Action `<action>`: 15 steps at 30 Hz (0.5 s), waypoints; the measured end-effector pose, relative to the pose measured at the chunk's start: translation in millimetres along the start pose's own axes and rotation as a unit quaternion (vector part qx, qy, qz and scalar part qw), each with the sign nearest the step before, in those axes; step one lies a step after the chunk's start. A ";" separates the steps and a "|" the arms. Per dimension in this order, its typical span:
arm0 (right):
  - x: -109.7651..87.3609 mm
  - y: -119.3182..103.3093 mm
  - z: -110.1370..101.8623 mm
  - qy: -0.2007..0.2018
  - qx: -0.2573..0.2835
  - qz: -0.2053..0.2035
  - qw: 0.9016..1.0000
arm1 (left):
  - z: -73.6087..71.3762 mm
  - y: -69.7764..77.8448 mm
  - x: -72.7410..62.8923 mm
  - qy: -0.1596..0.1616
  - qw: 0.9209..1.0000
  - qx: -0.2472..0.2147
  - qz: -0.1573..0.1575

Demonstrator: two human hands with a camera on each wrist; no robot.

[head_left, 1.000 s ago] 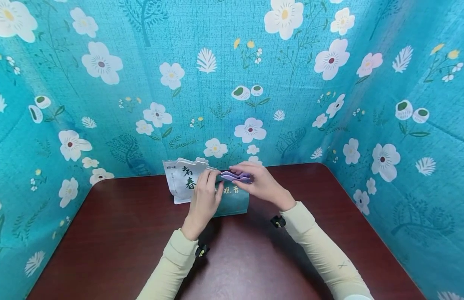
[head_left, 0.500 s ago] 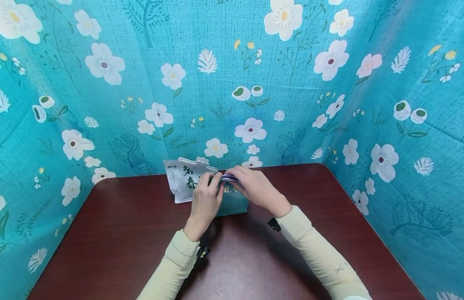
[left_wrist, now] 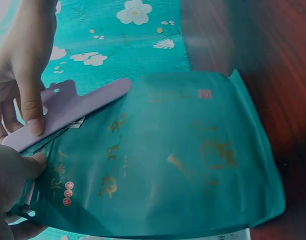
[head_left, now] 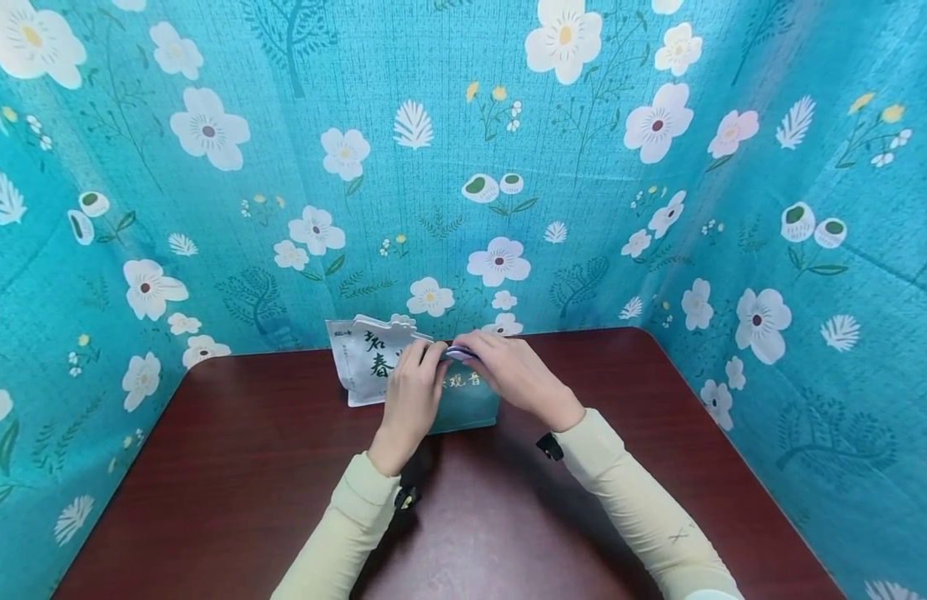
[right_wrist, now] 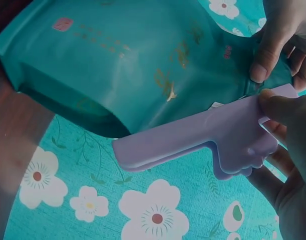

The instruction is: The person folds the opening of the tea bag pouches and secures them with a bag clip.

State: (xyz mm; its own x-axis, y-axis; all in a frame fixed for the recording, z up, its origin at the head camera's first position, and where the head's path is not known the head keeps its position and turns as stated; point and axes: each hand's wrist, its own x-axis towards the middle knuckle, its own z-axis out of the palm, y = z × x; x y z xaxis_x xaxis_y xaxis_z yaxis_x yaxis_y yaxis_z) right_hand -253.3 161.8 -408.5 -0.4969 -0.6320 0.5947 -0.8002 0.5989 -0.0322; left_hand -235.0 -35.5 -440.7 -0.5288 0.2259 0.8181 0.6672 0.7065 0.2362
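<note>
A green tea pouch (head_left: 463, 408) with gold lettering stands upright on the table. My left hand (head_left: 411, 400) pinches its top edge near the left corner; in the left wrist view the thumb (left_wrist: 37, 165) lies against the pouch. My right hand (head_left: 523, 379) holds a purple bag clip (right_wrist: 203, 130) with a scalloped handle, thumb on one face and fingers behind. The clip's long bar lies along the pouch's top, overlapping its edge. A small white label piece (right_wrist: 217, 105) shows beside the bar. In the head view, the hands hide most of the clip.
Left of the green pouch stands a silver-white pouch (head_left: 364, 379) with dark green characters and a white clip (head_left: 384, 327) along its top. A teal floral curtain (head_left: 433, 208) hangs behind the dark red table (head_left: 246, 467) and along its sides.
My right hand has moved left and turned, bringing the purple clip from beside the pouch's top right onto its top edge. My left hand keeps pinching the pouch top, barely moved.
</note>
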 end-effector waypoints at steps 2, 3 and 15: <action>0.0 2.2 -3.0 0.001 -0.002 -0.001 1.000 | 0.3 1.6 4.7 -0.009 1.000 -0.001 -0.003; 0.4 3.4 -4.7 0.002 -0.004 0.000 1.000 | 0.7 2.3 7.5 -0.014 1.000 -0.003 -0.006; 7.9 31.1 -17.5 0.003 -0.016 0.032 0.999 | 22.3 -2.2 46.2 -0.035 0.999 -0.019 -0.010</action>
State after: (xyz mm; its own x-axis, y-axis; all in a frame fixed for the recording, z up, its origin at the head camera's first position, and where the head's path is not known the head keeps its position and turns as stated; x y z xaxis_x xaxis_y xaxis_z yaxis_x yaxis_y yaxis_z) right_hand -276.2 184.1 -390.8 -0.5452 -0.5887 0.5968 -0.7555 0.6536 -0.0455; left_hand -272.5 -11.6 -415.1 -0.5768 0.2590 0.7747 0.6746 0.6858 0.2731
